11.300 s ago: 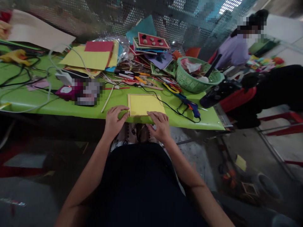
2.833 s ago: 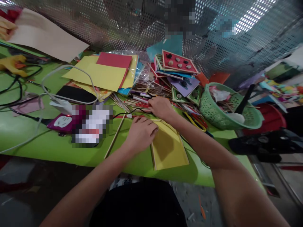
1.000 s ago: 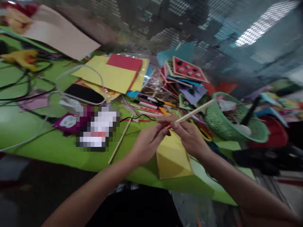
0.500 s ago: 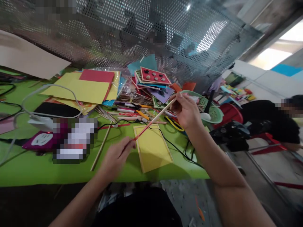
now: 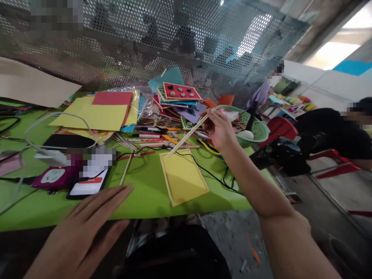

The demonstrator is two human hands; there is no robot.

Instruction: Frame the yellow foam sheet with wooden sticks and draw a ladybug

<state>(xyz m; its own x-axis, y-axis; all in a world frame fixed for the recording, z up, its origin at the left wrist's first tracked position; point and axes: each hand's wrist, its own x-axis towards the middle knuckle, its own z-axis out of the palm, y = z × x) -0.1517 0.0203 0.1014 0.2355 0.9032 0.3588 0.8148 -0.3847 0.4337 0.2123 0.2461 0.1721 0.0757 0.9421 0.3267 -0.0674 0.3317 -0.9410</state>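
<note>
Between the fingers of my right hand point(image 5: 219, 130) are thin pale wooden sticks point(image 5: 187, 136), slanting down to the left over the top of a yellow card point(image 5: 186, 178). Pale strips edge that card, which lies on the green table point(image 5: 145, 201). My left hand point(image 5: 87, 228) is empty at the table's front edge, its fingers stretched out and the thumb apart. Just beyond its fingertips another thin stick point(image 5: 126, 170) lies on the table, partly hidden by the hand.
Left are a phone point(image 5: 90, 180), a purple device point(image 5: 54, 176) and cables. Behind lie coloured sheets point(image 5: 87, 112), pens, sticks and framed cards point(image 5: 181, 92). A green basket point(image 5: 260, 130) stands right; beyond it a person in black point(image 5: 325, 139) bends over.
My left hand has let go of the stick end and moved down and left, its fingers opening. My right hand still holds the sticks, slightly further left in view.
</note>
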